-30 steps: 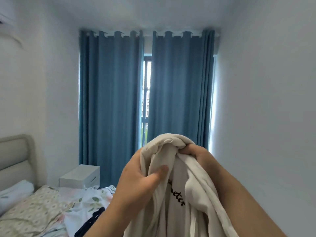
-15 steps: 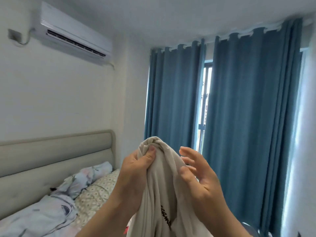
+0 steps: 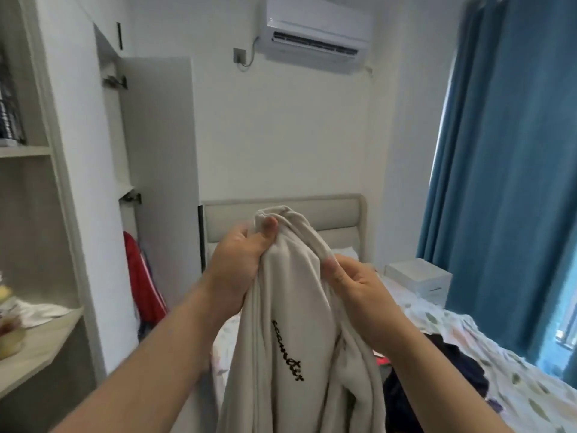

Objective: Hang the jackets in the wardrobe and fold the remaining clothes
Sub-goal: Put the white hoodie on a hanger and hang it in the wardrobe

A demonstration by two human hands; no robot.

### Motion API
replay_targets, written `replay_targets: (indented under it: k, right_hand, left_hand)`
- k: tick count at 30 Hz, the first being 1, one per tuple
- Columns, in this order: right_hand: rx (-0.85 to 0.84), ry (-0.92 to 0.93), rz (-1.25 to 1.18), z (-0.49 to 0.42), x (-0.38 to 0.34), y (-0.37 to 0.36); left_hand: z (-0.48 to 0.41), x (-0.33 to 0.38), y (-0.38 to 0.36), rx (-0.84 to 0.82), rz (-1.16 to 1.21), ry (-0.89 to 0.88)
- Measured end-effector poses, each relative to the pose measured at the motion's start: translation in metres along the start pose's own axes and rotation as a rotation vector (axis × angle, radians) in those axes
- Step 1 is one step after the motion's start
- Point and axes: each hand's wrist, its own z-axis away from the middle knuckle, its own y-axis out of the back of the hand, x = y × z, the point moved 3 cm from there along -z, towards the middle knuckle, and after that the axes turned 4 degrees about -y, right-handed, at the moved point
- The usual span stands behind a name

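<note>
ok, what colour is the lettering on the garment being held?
Black script lettering on the cream garment, clearest in the head view.

Air conditioner (image 3: 315,32) above bed (image 3: 515,379), blue curtain (image 3: 512,170) beside.

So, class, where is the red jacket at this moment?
In the head view the red jacket hangs at the left, inside the open wardrobe, just left of the bed's headboard and beyond the left hand.
</note>
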Motion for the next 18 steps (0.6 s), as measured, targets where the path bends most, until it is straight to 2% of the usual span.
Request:
replay_targets:
  k: [3,5,10,13,18]
  right_hand:
    - [-0.083,-0.027,-0.08,-0.025,0.001,-0.023]
    - [-0.118,-0.034,-0.118,-0.044,0.004,-0.041]
    - [-0.181,0.01,-0.117,-0.089,0.015,-0.1]
    - [-0.17,0.01,-0.163,-0.12,0.024,-0.132]
    - [-0.158,-0.03,-0.099,-0.17,0.049,-0.182]
  left_hand:
    - [-0.004,0.008,0.054,0.051,-0.25,-0.039]
    - [-0.008,0.006,0.086,0.112,-0.326,-0.066]
    - [-0.022,-0.012,0.15,0.219,-0.266,-0.079]
    - [-0.038,-0.024,0.186,0.244,-0.236,-0.077]
    - [-0.065,-0.049,0.243,0.309,-0.179,-0.019]
